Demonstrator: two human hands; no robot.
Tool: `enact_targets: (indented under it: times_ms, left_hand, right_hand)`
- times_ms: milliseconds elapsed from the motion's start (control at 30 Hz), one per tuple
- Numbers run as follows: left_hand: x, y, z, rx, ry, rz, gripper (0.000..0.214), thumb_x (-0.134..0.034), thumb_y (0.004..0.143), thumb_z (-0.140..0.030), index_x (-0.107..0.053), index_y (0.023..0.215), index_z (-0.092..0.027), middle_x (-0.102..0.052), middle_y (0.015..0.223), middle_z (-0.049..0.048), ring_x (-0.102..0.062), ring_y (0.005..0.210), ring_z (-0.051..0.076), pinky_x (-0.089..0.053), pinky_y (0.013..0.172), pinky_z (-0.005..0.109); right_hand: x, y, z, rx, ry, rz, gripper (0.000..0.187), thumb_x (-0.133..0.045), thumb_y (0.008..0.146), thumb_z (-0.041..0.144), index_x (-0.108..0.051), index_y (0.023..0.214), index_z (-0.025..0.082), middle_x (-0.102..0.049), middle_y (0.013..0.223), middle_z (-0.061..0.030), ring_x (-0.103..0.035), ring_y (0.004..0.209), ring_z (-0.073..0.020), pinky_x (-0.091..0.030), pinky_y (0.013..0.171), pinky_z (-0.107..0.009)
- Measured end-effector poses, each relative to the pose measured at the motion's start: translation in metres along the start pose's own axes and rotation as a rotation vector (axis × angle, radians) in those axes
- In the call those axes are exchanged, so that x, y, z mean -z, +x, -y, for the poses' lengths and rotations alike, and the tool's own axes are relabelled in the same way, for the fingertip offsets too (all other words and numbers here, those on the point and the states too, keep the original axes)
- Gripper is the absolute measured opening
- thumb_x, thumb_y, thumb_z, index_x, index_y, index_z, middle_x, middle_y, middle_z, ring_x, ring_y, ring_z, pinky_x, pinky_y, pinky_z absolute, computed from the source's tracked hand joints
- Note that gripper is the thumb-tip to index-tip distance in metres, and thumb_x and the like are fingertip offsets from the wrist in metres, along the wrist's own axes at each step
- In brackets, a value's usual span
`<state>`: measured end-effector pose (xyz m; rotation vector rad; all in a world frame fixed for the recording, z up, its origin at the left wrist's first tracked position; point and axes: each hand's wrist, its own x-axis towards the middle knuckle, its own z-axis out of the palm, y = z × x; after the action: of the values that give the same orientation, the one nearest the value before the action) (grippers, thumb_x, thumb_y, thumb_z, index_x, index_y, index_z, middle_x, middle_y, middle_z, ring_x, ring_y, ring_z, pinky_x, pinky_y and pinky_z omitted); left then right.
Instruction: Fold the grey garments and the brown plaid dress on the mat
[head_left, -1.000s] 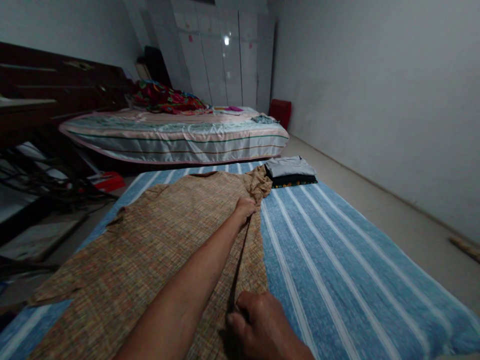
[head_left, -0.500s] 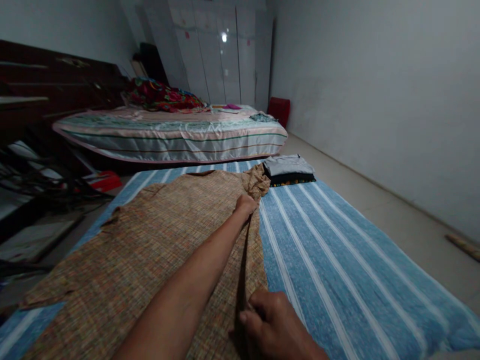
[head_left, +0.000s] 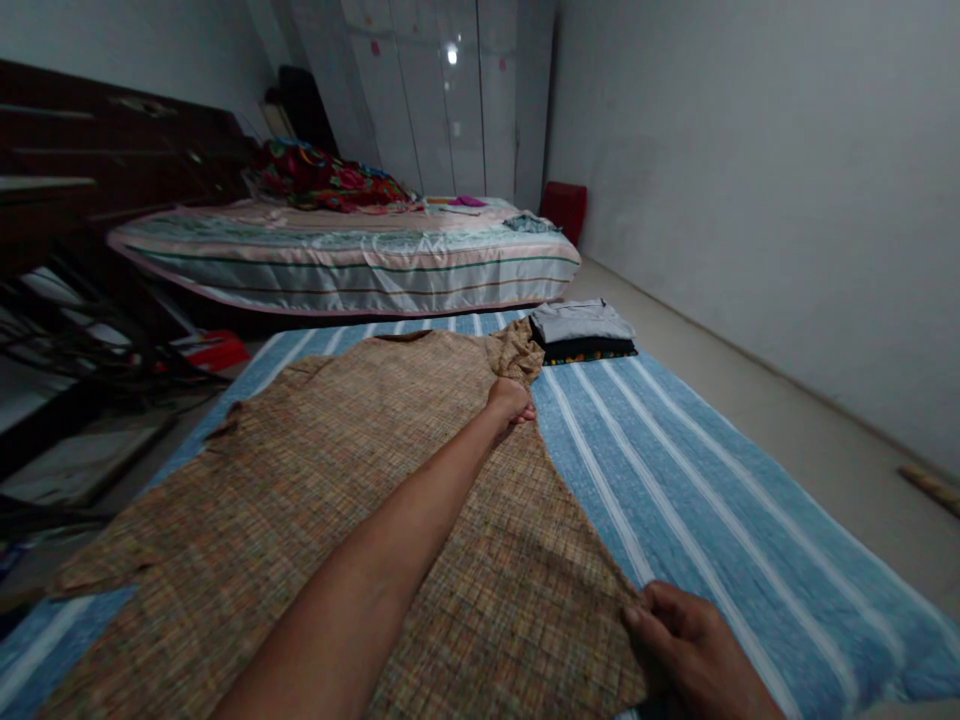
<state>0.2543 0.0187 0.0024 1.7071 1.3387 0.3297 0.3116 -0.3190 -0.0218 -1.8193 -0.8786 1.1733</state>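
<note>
Has a brown checked shirt [head_left: 300, 470] spread out over a blue-and-white striped cover [head_left: 720, 480]. Grips its side edge, at the right of the view and just below the bunched sleeve [head_left: 517, 348], with the left hand [head_left: 512, 400], with fingers curled closed on the fabric. Pinches the same edge lower down, near the bottom of the view, between closed thumb and forefinger of the right hand [head_left: 686, 632]. Has a stack of folded clothes [head_left: 583, 325] just beside the sleeve, with grey on top, and a bed [head_left: 352, 265] beyond.
</note>
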Motion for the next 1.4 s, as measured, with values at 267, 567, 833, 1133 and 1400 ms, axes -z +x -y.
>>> enact_targets:
  times_ms: [267, 567, 833, 1133, 1400]
  left_hand:
    - [-0.008, -0.007, 0.009, -0.170, 0.019, -0.025, 0.020, -0.057, 0.093, -0.028, -0.061, 0.107, -0.013, -0.065, 0.097, 0.0047, -0.064, 0.080, 0.015, -0.055, 0.070, 0.032]
    - [0.000, -0.049, 0.027, -0.564, 0.289, -0.151, 0.018, -0.049, 0.082, -0.008, -0.064, 0.083, -0.016, -0.065, 0.086, 0.0035, -0.061, 0.091, 0.019, -0.047, 0.087, 0.031]
    - [-0.016, -0.092, 0.050, -0.684, 0.567, -0.069, 0.018, -0.050, 0.087, -0.018, -0.062, 0.101, -0.018, -0.061, 0.118, 0.0093, -0.053, 0.115, 0.025, -0.037, 0.104, 0.041]
    - [-0.026, -0.117, 0.049, -0.681, 0.660, -0.094, 0.030, -0.041, 0.095, -0.031, -0.055, 0.116, -0.014, -0.054, 0.132, 0.0131, -0.045, 0.126, 0.026, -0.032, 0.108, 0.044]
    - [0.032, -0.186, 0.089, -0.732, 0.695, 0.012, 0.019, -0.048, 0.092, -0.030, -0.060, 0.101, -0.018, -0.064, 0.112, 0.0074, -0.057, 0.108, 0.021, -0.043, 0.097, 0.033]
  right_hand:
    - [0.008, 0.001, -0.020, 0.042, -0.299, -0.094, 0.039, -0.043, 0.078, 0.055, -0.051, 0.060, 0.021, -0.055, 0.057, -0.0008, -0.050, 0.056, -0.0155, -0.033, 0.053, -0.026]
    - [0.018, -0.010, -0.006, 0.093, -0.701, -0.137, 0.030, -0.040, 0.086, 0.039, -0.059, 0.069, 0.024, -0.068, 0.067, -0.0022, -0.064, 0.065, -0.0201, -0.037, 0.057, -0.028]
    - [-0.016, -0.024, 0.008, 0.665, -0.685, -0.505, 0.022, -0.043, 0.096, 0.037, -0.060, 0.088, 0.024, -0.067, 0.071, -0.0006, -0.064, 0.060, -0.0159, -0.045, 0.055, -0.024]
    - [-0.053, 0.017, -0.011, 1.131, -0.914, -0.555, 0.023, -0.041, 0.096, 0.028, -0.061, 0.102, 0.018, -0.068, 0.105, -0.0127, -0.067, 0.095, -0.0240, -0.056, 0.078, -0.037]
    - [-0.037, 0.024, -0.034, 1.303, -0.992, -0.542, 0.029, -0.040, 0.097, 0.034, -0.062, 0.101, 0.016, -0.070, 0.104, -0.0147, -0.069, 0.093, -0.0232, -0.058, 0.076, -0.034]
